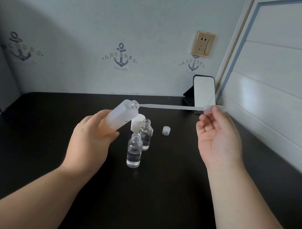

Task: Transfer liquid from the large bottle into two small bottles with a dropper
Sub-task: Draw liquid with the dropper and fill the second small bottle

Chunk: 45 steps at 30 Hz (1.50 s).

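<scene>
My left hand [90,140] grips the frosted large bottle [122,114], tilted so its open neck points up and to the right. My right hand [218,137] pinches the bulb of a long clear dropper [173,107] held almost level, its tip right at the bottle's mouth. Two small clear bottles stand uncapped on the black table [33,140]: the near one [134,150] and the far one [145,134], both partly filled with clear liquid.
A white cap [136,125] stands behind the small bottles and a small clear cap [166,130] lies to their right. A phone [203,91] leans on a stand at the back right. A wall runs close along the right side.
</scene>
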Tool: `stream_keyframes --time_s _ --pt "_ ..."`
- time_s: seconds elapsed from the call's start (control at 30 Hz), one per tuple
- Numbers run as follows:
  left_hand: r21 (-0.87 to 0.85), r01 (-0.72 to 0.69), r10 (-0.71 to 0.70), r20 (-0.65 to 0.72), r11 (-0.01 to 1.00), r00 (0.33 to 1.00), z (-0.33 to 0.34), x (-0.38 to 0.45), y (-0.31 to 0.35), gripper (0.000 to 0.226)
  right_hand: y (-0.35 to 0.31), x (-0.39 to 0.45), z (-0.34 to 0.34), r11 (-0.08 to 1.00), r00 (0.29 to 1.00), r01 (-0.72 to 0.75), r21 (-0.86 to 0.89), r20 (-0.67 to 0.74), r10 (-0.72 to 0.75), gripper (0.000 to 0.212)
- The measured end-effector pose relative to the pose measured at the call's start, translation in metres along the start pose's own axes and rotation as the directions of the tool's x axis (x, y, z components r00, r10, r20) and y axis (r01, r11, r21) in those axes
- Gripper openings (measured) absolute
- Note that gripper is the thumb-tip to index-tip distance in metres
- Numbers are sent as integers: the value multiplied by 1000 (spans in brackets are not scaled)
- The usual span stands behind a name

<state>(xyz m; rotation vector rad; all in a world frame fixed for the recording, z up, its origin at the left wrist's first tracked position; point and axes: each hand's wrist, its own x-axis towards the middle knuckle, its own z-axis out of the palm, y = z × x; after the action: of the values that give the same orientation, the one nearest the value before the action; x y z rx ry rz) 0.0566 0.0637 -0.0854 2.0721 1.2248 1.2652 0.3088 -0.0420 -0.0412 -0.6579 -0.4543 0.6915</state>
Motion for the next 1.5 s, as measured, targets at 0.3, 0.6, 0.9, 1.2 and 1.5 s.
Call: stream_keyframes --time_s 0.3,0.6,0.9,1.2,1.5 --pt "64 3 -4 27 998 1000 3 -1 -4 59 4 -5 3 985 992 45 -167 126 -24 12" --pt "94 -62 60 20 994 998 4 -2 -3 61 20 -19 18 931 961 80 -357 275 23 11" --pt "89 -68 66 25 994 998 4 -2 -3 61 24 -23 19 923 945 48 -381 317 82 10" --pt "86 -28 27 15 996 1000 4 -1 -5 61 13 -12 11 979 977 -52 -199 194 91 10" --pt "34 37 -37 -2 999 999 4 0 -5 59 4 -3 0 995 994 -93 -34 61 95 14"
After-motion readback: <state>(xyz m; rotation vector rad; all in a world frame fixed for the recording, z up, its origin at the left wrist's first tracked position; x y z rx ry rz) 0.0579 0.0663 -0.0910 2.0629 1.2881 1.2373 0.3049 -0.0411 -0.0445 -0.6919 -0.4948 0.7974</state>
